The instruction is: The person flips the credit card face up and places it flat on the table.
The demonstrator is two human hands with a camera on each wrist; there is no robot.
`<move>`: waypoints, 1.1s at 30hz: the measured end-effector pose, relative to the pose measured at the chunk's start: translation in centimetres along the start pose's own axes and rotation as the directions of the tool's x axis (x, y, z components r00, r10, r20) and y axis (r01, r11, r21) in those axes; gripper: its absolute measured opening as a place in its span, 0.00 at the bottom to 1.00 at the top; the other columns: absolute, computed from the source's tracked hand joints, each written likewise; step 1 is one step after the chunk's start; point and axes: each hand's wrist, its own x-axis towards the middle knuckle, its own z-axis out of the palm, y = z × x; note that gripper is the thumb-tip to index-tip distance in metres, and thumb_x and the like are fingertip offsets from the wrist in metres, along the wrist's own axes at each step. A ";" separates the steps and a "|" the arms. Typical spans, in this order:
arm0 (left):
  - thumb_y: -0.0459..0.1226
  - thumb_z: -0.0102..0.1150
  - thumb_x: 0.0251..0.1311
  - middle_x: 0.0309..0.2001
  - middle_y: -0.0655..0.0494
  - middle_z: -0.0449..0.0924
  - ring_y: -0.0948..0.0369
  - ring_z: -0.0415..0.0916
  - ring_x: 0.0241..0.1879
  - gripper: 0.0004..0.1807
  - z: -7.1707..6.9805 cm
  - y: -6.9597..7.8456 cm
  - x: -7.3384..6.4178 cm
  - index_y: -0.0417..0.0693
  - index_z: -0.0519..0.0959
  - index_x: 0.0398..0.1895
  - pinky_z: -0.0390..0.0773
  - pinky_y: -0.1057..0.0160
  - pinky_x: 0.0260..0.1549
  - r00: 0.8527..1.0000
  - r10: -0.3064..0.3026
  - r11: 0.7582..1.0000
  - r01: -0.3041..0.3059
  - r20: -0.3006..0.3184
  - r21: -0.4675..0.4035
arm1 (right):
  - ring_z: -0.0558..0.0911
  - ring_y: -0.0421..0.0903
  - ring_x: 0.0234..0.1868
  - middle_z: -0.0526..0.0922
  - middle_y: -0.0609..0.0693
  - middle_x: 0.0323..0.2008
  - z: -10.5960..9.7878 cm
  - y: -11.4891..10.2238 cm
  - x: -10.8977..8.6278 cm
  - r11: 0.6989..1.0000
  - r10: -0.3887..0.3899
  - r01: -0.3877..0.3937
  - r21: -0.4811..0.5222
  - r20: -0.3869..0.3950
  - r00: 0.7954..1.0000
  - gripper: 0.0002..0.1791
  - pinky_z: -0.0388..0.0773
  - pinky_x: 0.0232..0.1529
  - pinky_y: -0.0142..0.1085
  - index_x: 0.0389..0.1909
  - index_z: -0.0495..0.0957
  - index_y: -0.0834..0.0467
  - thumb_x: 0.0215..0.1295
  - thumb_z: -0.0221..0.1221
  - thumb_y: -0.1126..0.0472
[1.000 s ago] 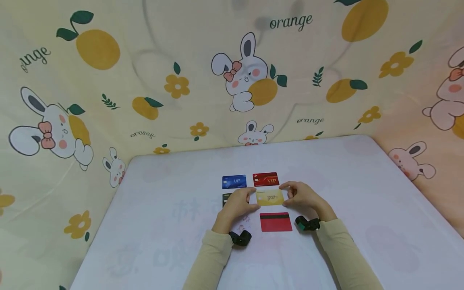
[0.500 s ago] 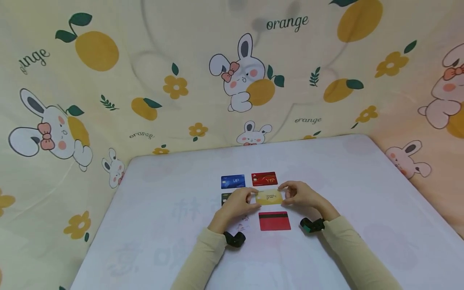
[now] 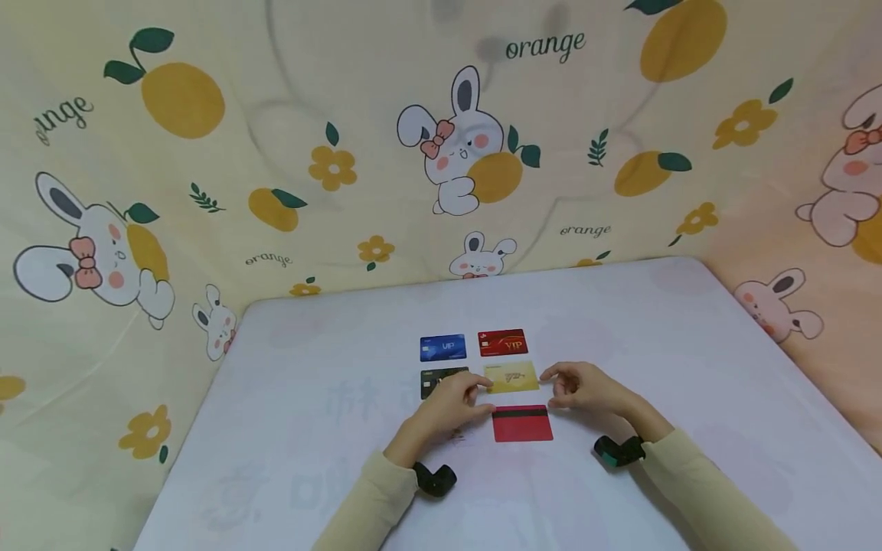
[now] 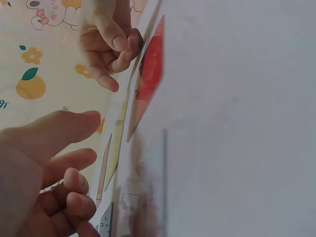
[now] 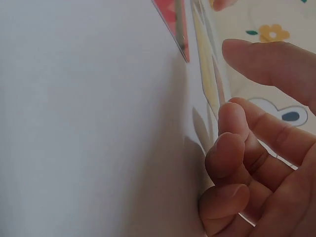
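A gold card (image 3: 511, 377) lies flat on the table between the two hands. Below it in the head view is a red card (image 3: 522, 425) showing its dark stripe. My left hand (image 3: 451, 402) hovers at the left of both cards, thumb and index finger apart and nothing held. It partly covers a dark card (image 3: 434, 380); a pale patterned card (image 4: 143, 197) shows near it in the left wrist view. On the other side, my right hand (image 3: 586, 386) stands just off the gold card's right edge. Its thumb (image 5: 261, 61) and fingers are parted, with no card between them.
Behind the gold card lie a blue VIP card (image 3: 443, 347) and a red VIP card (image 3: 503, 342). They rest on a white-covered table (image 3: 289, 398), with a printed cloth (image 3: 331, 245) hanging behind it. A black camera is strapped to each wrist.
Both hands have let go of the gold card's edges and drawn back toward the near side. My right hand has also shifted right. The gold card stays about where it was.
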 end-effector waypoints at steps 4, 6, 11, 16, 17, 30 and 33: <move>0.43 0.67 0.55 0.27 0.55 0.70 0.69 0.63 0.27 0.22 0.1 0.1 -0.7 0.47 0.80 0.52 0.63 0.73 0.29 1.000 0.008 1.000 -0.009 0.010 0.016 | 0.70 0.33 0.25 0.74 0.46 0.24 0.2 -0.2 -0.8 1.000 -0.025 0.024 0.019 0.022 0.999 0.23 0.68 0.28 0.25 0.49 0.75 0.68 0.55 0.68 0.60; 0.44 0.68 0.54 0.26 0.56 0.69 0.70 0.63 0.27 0.22 0.1 0.2 -1.1 0.47 0.80 0.52 0.64 0.73 0.30 1.000 -0.005 1.000 0.004 0.025 0.024 | 0.70 0.33 0.25 0.75 0.47 0.24 0.3 -0.3 -1.2 0.999 -0.024 0.024 0.024 0.037 0.999 0.23 0.69 0.28 0.25 0.49 0.75 0.68 0.55 0.68 0.61; 0.46 0.70 0.52 0.27 0.58 0.69 0.69 0.65 0.31 0.24 0.4 0.2 -1.8 0.48 0.80 0.52 0.66 0.73 0.32 0.999 -0.015 0.998 0.012 0.046 0.069 | 0.70 0.33 0.25 0.75 0.50 0.24 1.1 -0.7 -2.0 0.999 -0.038 0.037 0.013 0.056 0.998 0.23 0.68 0.27 0.25 0.48 0.76 0.67 0.53 0.69 0.61; 0.49 0.72 0.48 0.29 0.62 0.68 0.70 0.65 0.32 0.27 1.1 0.1 -2.2 0.50 0.80 0.52 0.67 0.74 0.32 0.999 -0.006 0.993 0.000 0.051 0.119 | 0.69 0.33 0.25 0.74 0.51 0.24 2.3 -0.7 -2.3 0.999 -0.029 0.030 -0.030 0.027 0.999 0.24 0.69 0.27 0.25 0.46 0.77 0.64 0.49 0.72 0.60; 0.49 0.73 0.48 0.29 0.62 0.68 0.70 0.65 0.32 0.28 1.2 0.1 -2.2 0.51 0.80 0.53 0.66 0.74 0.32 0.999 -0.007 0.993 0.001 0.051 0.121 | 0.69 0.33 0.25 0.74 0.50 0.24 2.4 -0.7 -2.3 0.999 -0.023 0.023 -0.036 0.022 0.999 0.24 0.69 0.27 0.25 0.46 0.77 0.64 0.49 0.72 0.60; 0.49 0.74 0.46 0.29 0.62 0.68 0.71 0.64 0.31 0.27 1.8 0.7 -1.9 0.53 0.80 0.51 0.66 0.75 0.30 0.999 -0.020 0.990 0.014 0.036 0.140 | 0.68 0.34 0.24 0.71 0.47 0.22 2.9 -1.7 -2.0 0.996 0.011 -0.012 -0.087 -0.011 1.000 0.27 0.67 0.26 0.26 0.42 0.74 0.62 0.42 0.76 0.58; 0.48 0.74 0.46 0.29 0.62 0.67 0.71 0.64 0.31 0.26 1.8 0.9 -1.8 0.52 0.81 0.50 0.66 0.74 0.30 0.999 -0.024 0.992 0.019 0.035 0.129 | 0.68 0.34 0.24 0.70 0.46 0.21 3.0 -1.9 -1.8 0.994 0.034 -0.036 -0.102 -0.020 0.999 0.27 0.66 0.26 0.26 0.41 0.74 0.61 0.42 0.76 0.57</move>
